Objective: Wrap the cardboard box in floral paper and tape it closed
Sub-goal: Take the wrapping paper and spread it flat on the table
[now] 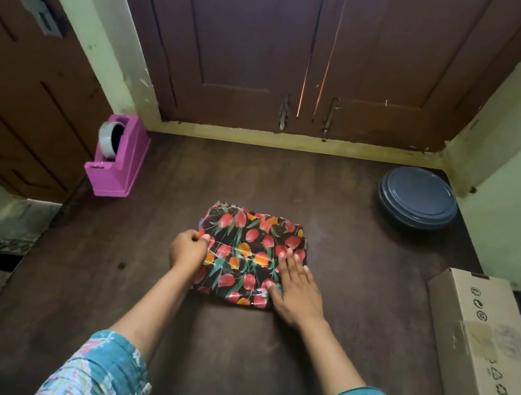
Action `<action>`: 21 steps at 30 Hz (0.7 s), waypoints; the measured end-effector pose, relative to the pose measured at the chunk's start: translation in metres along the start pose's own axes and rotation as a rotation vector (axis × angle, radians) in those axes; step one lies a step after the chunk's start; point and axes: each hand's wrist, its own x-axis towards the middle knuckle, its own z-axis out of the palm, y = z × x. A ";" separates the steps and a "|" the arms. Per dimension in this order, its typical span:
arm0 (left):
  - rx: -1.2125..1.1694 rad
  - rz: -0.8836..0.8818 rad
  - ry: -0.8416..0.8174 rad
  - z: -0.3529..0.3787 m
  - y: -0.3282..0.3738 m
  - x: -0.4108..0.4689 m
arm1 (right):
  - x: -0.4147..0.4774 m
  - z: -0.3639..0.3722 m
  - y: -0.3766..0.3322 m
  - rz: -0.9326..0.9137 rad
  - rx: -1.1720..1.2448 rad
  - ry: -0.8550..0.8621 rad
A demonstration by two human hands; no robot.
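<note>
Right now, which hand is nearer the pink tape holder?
Left. The left hand holds the wrapped box at its edge toward the tape holder; right hand rests farther right.

Dim indoor light, wide-angle edge warp, soft focus

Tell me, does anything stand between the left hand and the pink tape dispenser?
Nothing visible does. Only dark table lies between the left hand, at the left edge of the wrapped box, and the tape dispenser.
</note>
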 end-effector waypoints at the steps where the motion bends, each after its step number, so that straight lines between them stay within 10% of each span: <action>1: 0.023 0.005 0.006 0.000 -0.001 0.001 | 0.000 -0.001 0.000 -0.001 0.005 0.007; 8: 0.111 0.118 -0.018 0.003 0.005 0.007 | 0.006 -0.008 -0.017 -0.060 0.024 0.272; 18: 0.180 0.217 0.017 -0.001 -0.004 0.015 | 0.015 0.007 -0.012 0.000 0.118 0.140; 21: 0.306 0.383 0.097 -0.003 0.000 0.012 | 0.019 -0.007 -0.011 0.065 0.329 0.445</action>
